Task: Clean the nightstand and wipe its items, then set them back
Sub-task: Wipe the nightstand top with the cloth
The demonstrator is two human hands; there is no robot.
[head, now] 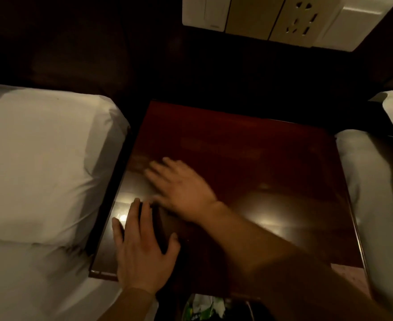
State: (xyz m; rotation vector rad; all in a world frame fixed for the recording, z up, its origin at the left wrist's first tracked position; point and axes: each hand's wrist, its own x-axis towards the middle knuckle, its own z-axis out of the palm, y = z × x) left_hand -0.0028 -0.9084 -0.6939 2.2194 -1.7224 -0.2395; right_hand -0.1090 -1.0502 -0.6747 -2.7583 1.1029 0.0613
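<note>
The dark red wooden nightstand (248, 158) stands between two beds, its glossy top reflecting light. My right hand (181, 188) reaches across it to the left part of the top, palm down and fingers straight, blurred by motion. My left hand (139, 249) lies on the near left corner with fingers spread and fairly straight. A dark flat object (161, 224), too dim to identify, sits between its thumb and forefinger. I see no cloth under either hand.
A white pillow and bedding (40, 158) press against the nightstand's left side, and another bed (376, 181) lies at the right. A wall panel with switches and sockets (295, 17) hangs above. A bin with green and white wrappers (202, 306) sits below the front edge.
</note>
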